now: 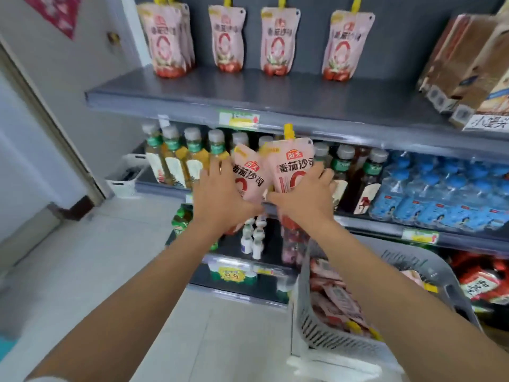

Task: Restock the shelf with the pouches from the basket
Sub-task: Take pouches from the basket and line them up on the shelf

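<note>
My left hand (220, 191) grips one pink pouch (248, 172) with red print, and my right hand (305, 197) grips a second pink pouch (292, 164) with a yellow cap. Both pouches are held upright side by side, just below the front edge of the grey upper shelf (192, 95). On that shelf several matching pouches stand along the back, such as one at the left (168, 40) and one at the right (347, 42). The grey slotted basket (338, 337) sits at lower right with more pink pouches (338, 296) lying inside.
Brown boxes (468, 64) fill the right end of the upper shelf. The shelf below carries green-capped bottles (176, 158), dark bottles (366, 177) and blue water bottles (440, 194). Lower shelves hold small white bottles (253, 235) and red packets (484, 279). A white bin (126, 175) stands at left.
</note>
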Available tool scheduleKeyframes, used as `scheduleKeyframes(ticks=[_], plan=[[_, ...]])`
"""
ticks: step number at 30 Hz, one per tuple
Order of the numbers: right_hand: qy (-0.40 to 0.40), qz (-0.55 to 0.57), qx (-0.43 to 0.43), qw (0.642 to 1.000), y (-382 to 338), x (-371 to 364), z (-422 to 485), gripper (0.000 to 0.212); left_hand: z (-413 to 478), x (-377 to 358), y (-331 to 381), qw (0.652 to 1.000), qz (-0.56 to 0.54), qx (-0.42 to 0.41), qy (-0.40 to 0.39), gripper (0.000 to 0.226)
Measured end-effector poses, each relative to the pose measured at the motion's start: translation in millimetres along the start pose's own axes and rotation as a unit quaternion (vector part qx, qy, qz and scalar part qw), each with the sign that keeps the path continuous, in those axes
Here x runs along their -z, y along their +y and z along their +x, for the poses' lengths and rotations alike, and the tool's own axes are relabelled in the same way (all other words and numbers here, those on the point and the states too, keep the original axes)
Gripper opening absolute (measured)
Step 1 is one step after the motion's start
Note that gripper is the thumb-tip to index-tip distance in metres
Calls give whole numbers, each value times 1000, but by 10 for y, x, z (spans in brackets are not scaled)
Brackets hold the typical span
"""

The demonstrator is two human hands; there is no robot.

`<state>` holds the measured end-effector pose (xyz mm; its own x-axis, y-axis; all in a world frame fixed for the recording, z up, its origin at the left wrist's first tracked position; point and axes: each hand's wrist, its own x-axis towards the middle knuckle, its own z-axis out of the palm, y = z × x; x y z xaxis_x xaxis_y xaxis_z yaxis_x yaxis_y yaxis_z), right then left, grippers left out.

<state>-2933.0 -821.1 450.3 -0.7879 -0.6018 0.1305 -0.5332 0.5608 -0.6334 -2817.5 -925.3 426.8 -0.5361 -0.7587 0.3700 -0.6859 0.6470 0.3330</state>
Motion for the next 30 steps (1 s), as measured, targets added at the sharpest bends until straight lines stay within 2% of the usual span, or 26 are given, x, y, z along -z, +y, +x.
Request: scheduleKeyframes(ticks=[4, 7, 10, 13, 17, 23, 30], plan=[[24, 21, 48, 998, -843, -351, -110, 102, 143, 611, -701, 994, -29, 45, 94, 109], [31, 30, 72, 996, -1348, -559, -152, 108, 252, 960, -1121, 985, -47, 78, 149, 114], [38, 36, 99, 994, -1747, -681, -147, 110, 428, 1203, -1450, 975, -92, 96, 179, 115], [50, 53, 122, 990, -2059, -746, -32, 101, 692, 1363, -1674, 965, -124, 101, 208, 115], [70, 62, 143, 985, -2391, -779, 310, 99, 1185, 1408, -1873, 961, -134, 107, 217, 112], [131, 110, 190, 967, -2831, -740, 1054, 111, 2150, 1390, -1936, 949, -173, 89, 248, 115], [175, 112, 173, 963, -3073, -806, 1772, 109, 3199, 1078, -1801, 941, -222, 63, 249, 115]])
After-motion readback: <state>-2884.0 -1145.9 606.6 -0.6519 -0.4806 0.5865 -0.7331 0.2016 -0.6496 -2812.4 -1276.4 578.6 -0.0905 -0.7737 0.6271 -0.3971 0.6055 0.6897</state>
